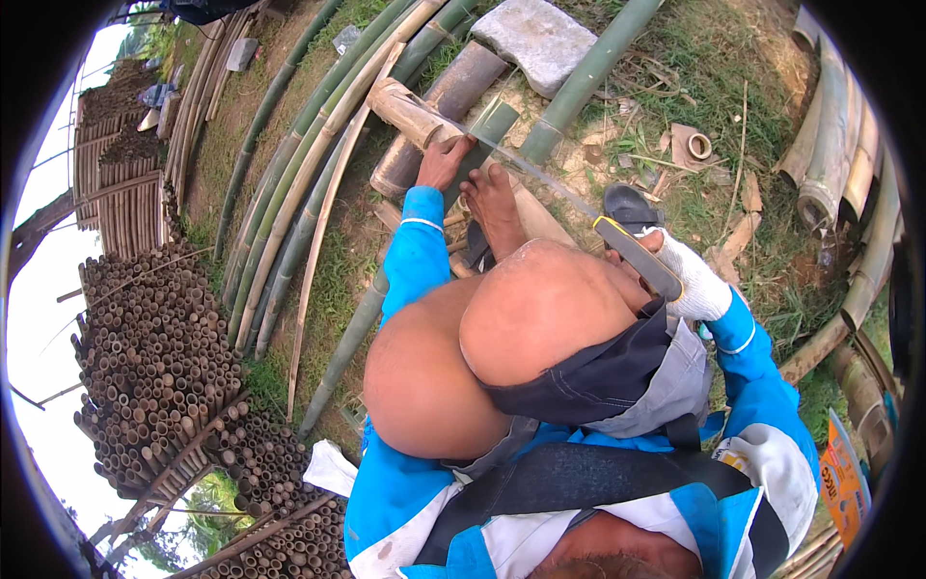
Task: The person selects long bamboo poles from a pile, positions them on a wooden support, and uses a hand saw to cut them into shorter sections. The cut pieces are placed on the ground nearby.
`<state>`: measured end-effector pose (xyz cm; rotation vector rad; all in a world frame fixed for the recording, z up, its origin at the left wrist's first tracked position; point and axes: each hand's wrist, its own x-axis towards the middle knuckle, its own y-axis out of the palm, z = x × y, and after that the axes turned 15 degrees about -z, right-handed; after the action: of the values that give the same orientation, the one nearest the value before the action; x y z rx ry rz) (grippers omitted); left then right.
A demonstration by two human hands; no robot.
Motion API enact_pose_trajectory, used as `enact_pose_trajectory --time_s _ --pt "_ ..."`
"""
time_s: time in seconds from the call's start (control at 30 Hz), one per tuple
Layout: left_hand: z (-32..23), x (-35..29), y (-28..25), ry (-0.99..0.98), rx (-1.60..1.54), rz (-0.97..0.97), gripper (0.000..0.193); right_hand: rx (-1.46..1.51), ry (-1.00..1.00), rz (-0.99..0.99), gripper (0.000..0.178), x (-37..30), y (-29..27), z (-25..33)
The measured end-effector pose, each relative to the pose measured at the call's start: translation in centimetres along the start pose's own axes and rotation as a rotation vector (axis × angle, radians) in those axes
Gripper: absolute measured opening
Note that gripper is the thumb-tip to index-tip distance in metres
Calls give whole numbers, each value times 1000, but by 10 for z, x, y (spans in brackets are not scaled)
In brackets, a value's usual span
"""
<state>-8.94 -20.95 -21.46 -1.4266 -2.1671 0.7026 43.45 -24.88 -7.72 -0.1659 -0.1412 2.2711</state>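
Note:
My right hand [687,276], in a white knitted glove, is closed round the grey and yellow handle of a hand saw [637,253]. The thin blade reaches up and left to the near end of a short tan bamboo piece [410,108]. At that end, my bare left hand [446,162] grips the piece, its fingers close to the blade tip. A green bamboo length [494,127] lies beside this hand, with my bare foot [496,207] next to it. Whether the saw teeth are cutting into the bamboo cannot be made out.
A thick brown bamboo log [453,92] and a grey stone block [536,43] lie ahead. Long green poles [289,222] run along the left, past stacked cut bamboo [159,367]. More bamboo [830,154] lies at right. A dark sandal [632,207] sits near the saw.

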Motion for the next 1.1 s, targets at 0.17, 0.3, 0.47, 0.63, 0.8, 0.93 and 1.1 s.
enact_pose_trajectory --time_s 0.17,0.3,0.47,0.63,0.8,0.93,1.1 --pt "-26 12 10 -197 -28 102 53 -21 -60 -29 59 2 1 -1" --pt "-18 11 0 -171 -37 41 56 18 -22 20 61 -1 -6 15" --pt "-43 -2 5 -345 -70 126 52 34 -26 1 63 12 0 1" --pt "-57 -2 10 -116 151 -32 50 249 204 -148 43 -2 0 -9" --pt "-39 2 -6 -238 77 55 60 180 -135 -546 15 -8 3 -16" --pt "-91 -3 0 -259 175 69 68 662 109 -836 18 -28 8 -40" --pt "-109 -11 -1 -111 328 -15 85 -764 -156 -920 58 -46 3 -69"
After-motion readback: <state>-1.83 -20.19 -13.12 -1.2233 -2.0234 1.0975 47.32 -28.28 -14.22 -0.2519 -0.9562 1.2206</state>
